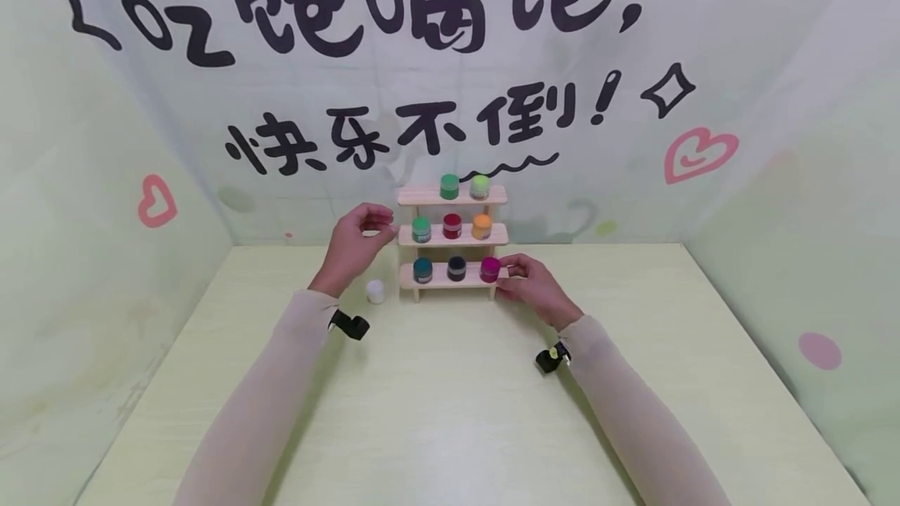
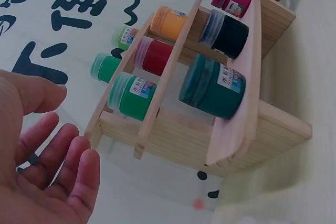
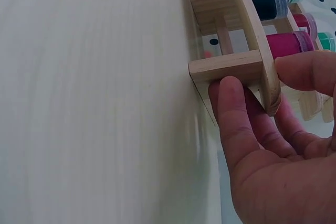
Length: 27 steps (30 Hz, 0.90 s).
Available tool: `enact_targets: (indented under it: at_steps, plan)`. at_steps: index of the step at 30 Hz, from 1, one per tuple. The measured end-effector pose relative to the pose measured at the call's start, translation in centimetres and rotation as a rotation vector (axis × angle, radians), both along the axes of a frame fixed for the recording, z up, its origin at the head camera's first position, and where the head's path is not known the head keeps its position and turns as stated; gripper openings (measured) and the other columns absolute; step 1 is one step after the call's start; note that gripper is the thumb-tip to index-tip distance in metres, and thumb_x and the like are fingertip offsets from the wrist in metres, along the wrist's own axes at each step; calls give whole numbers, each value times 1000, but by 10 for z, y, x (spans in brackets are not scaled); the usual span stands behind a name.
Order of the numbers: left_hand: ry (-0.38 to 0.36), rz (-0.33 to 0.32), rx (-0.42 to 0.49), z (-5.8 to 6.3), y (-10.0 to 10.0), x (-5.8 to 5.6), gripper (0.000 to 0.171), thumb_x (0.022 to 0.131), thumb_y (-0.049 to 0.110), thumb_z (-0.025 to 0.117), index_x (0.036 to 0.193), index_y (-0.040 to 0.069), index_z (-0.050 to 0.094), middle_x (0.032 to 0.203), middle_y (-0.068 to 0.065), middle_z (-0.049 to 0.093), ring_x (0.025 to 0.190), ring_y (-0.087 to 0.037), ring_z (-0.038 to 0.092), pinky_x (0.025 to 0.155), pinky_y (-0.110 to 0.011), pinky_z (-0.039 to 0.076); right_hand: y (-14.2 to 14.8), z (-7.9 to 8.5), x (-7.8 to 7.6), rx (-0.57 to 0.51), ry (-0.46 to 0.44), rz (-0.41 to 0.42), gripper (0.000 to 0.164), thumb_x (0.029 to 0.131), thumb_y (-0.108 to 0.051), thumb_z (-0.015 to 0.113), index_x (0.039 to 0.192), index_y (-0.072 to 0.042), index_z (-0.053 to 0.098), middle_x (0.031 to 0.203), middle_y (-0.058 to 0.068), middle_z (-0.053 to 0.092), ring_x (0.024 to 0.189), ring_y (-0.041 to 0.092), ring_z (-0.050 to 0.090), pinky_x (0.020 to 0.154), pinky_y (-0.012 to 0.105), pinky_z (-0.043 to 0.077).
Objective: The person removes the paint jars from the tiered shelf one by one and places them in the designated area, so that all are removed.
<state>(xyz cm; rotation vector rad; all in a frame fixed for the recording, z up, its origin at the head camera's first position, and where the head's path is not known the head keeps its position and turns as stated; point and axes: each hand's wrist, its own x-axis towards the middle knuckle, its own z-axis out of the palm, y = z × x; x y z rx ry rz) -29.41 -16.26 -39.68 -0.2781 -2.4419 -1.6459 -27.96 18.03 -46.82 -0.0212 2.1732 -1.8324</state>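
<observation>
A three-tier wooden display rack (image 1: 450, 195) stands at the table's back, bearing several small paint jars. My right hand (image 1: 537, 287) grips the right end of its lowest tier, fingers below against the leg and thumb above, close to the magenta jar (image 3: 286, 44). On that tier also sit a black jar (image 1: 457, 269) and a dark teal jar (image 2: 212, 86). The middle tier holds green, red and orange jars; two green ones top the rack. Loosely bent and holding nothing, my left hand (image 1: 355, 244) hovers beside the rack's left side, apart from it.
A small white jar or cap (image 1: 376, 291) sits on the pale table (image 1: 436, 397), left of the rack and near my left wrist. Right behind the rack hangs a printed cloth backdrop (image 1: 605, 162), with side panels at left and right.
</observation>
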Motion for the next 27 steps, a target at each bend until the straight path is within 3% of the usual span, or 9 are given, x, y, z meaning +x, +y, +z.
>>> enact_targets:
  at_steps: [16, 27]
  plan:
    - [37, 68, -21, 30, 39, -26, 38, 98, 22, 75, 131, 6, 66, 124, -10, 69, 114, -25, 61, 103, -42, 54, -3, -3, 5, -5, 20, -38, 44, 99, -4, 68, 141, -6, 56, 117, 13, 64, 99, 21, 70, 93, 36, 64]
    - [85, 114, -126, 30, 65, -52, 38, 98, 33, 75, 128, 11, 68, 122, -6, 70, 118, -25, 61, 110, -45, 49, -4, -4, 6, -30, 29, -46, 44, 99, -3, 67, 142, -2, 55, 115, 12, 65, 100, 23, 71, 94, 38, 64]
